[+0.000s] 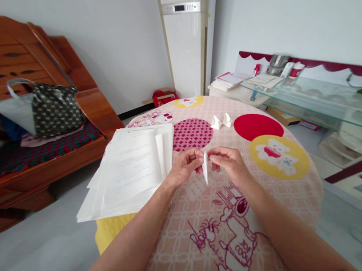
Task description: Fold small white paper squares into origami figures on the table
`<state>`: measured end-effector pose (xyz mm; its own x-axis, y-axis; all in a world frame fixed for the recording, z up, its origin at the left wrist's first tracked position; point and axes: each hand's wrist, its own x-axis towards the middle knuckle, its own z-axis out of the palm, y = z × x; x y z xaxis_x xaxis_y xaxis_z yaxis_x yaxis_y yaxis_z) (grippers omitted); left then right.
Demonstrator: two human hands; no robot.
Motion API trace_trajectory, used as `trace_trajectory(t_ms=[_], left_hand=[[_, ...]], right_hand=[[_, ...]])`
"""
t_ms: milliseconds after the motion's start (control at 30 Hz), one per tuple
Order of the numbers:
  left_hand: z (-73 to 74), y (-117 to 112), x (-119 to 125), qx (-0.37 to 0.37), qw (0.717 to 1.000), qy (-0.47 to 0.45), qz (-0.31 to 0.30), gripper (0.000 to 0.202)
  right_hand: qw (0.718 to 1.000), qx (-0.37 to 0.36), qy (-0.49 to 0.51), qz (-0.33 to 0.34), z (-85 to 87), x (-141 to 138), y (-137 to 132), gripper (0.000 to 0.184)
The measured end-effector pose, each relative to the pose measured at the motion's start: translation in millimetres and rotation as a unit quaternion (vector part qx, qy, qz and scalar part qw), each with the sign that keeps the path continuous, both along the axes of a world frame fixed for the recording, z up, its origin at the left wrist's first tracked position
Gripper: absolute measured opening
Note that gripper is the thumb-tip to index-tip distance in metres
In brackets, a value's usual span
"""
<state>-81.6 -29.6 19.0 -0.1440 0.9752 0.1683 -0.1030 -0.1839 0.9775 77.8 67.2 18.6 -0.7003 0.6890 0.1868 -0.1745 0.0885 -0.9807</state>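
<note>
A small white folded piece of paper (205, 170) is held upright, narrow and pointed at its lower end, above the table. My left hand (188, 165) pinches it from the left between thumb and fingers. On its other side, the curled fingers of my right hand (229, 163) close on the right edge near the top. Beyond my hands, two small folded white paper shapes (221, 121) stand side by side on the patterned tablecloth (182, 243). A stack of white paper sheets (132, 169), the top ones printed, lies left of my left hand and overhangs the table's edge.
A wooden bench (37, 169) with a dark patterned bag (56, 109) stands at the left. A tall white air conditioner (185, 45) is at the back. On the right, a glass-topped stand (325, 106) bears papers, metal containers and a red-and-white cup (296, 69).
</note>
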Motion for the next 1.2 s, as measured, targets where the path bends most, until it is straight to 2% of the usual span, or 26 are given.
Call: trace_trajectory(t_ms=[200, 433, 600, 933, 1000, 1067, 1200], left_hand=[[0.3, -1, 0, -0.012, 1.0, -0.008, -0.018, 0.038], [1.7, -2, 0, -0.026, 0.999, -0.025, -0.041, 0.038], [0.4, -2, 4, 0.005, 0.999, -0.014, -0.04, 0.045], [2.2, -1, 9, 0.018, 1.0, -0.008, -0.01, 0.039], [3.2, -3, 11, 0.026, 0.999, 0.017, 0.016, 0.036], [3.7, -6, 13, 0.031, 0.995, 0.083, 0.053, 0.03], [3.0, -10, 17, 0.034, 0.966, 0.225, 0.119, 0.022]], right_hand=[[0.998, -0.055, -0.009, 0.018, 9.8, 2, -5, 0.016], [0.985, -0.135, -0.015, 0.109, 13.3, 4, -8, 0.024], [0.987, -0.13, 0.018, 0.091, 9.5, 4, -5, 0.024], [0.989, -0.128, 0.019, 0.071, 8.3, 2, -5, 0.027], [0.991, -0.121, 0.012, 0.058, 7.8, 2, -5, 0.027], [0.993, -0.107, 0.007, 0.048, 7.2, 2, -6, 0.028], [0.997, -0.074, -0.002, 0.039, 6.4, 1, -7, 0.028]])
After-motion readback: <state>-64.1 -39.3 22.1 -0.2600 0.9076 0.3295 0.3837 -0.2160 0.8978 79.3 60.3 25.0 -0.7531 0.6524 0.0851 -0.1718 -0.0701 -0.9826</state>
